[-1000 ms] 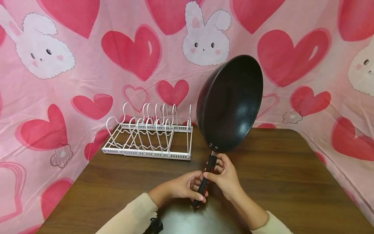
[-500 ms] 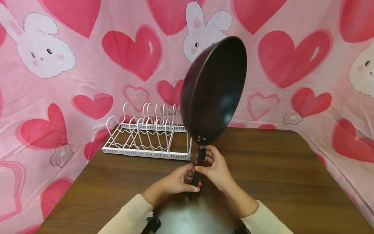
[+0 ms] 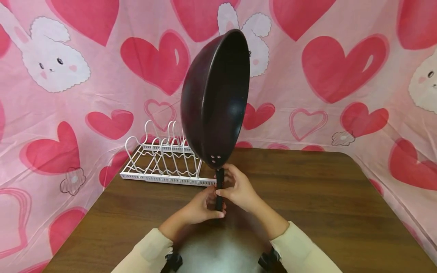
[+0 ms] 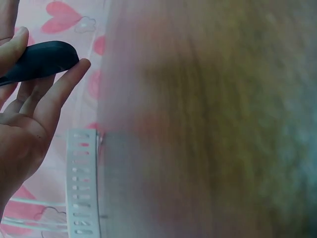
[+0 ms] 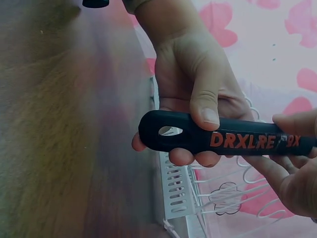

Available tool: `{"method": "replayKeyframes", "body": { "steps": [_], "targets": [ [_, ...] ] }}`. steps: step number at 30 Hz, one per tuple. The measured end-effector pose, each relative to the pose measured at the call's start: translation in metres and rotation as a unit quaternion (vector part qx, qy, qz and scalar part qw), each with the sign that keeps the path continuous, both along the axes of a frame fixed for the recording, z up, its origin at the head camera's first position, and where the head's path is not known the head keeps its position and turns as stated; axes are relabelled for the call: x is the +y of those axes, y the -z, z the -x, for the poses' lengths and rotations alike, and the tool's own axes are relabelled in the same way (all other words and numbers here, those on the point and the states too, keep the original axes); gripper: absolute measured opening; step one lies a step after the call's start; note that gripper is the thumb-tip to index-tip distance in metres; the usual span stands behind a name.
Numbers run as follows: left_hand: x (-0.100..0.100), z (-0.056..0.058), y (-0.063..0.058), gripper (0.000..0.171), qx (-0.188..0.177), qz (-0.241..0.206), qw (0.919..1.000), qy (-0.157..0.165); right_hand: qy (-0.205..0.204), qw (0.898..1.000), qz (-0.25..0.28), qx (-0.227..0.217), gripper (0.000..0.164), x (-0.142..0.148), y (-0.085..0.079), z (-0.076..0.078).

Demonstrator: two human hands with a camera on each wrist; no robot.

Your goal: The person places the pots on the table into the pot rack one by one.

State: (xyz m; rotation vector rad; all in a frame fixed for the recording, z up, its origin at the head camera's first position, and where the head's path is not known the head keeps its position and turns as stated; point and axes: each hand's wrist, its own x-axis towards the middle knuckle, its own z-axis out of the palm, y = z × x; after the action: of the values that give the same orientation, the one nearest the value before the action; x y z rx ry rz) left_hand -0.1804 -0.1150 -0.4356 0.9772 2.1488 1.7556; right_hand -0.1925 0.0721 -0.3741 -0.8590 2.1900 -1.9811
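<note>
A black wok (image 3: 192, 100) is held up on its side, its deep bowl above its handle and its hollow facing right. My left hand (image 3: 198, 208) grips the lower end of the black handle (image 3: 220, 178), thumb in front and fingers behind. Higher up, close to the bowl, my right hand (image 3: 240, 189) pinches the same handle between thumb and fingers. Orange-red lettering and a hanging hole show on the handle (image 5: 198, 134) in the right wrist view. The handle's rounded end (image 4: 54, 55) juts past my left thumb in the left wrist view.
A white wire rack (image 3: 164, 178) with upright loops stands at the back left of the brown wooden table (image 3: 307, 212). The wok hides the rack's right part. A pink cloth (image 3: 280, 87) with hearts and rabbits hangs behind and beside the table.
Both hands have carried the wok left and slightly up, in front of the rack's right end. It has turned more upright, showing more of its outer side.
</note>
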Motion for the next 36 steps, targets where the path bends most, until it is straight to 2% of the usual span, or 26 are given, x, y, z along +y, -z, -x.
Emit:
{"method": "replayKeyframes", "body": {
  "steps": [8,13,19,29,36],
  "targets": [
    [-0.008,0.001,0.0,0.058,-0.01,-0.002,0.9991,-0.04,-0.034,0.999,0.004,0.014,0.064,-0.012,-0.001,0.011],
    [-0.015,0.001,-0.004,0.059,-0.016,-0.005,0.9983,-0.055,-0.058,0.998,0.011,0.008,0.064,-0.02,-0.004,0.017],
    [-0.021,0.002,-0.007,0.056,-0.016,-0.007,0.9974,-0.07,-0.058,0.998,-0.008,0.023,0.068,-0.027,-0.008,0.021],
    [-0.026,-0.003,-0.004,0.064,-0.018,0.024,0.9965,-0.077,-0.057,0.998,-0.031,0.019,0.067,-0.033,-0.002,0.019],
    [-0.029,-0.009,0.002,0.063,-0.027,0.026,0.998,-0.05,-0.07,0.997,-0.013,-0.004,0.067,-0.035,0.008,0.015]
  ]
}}
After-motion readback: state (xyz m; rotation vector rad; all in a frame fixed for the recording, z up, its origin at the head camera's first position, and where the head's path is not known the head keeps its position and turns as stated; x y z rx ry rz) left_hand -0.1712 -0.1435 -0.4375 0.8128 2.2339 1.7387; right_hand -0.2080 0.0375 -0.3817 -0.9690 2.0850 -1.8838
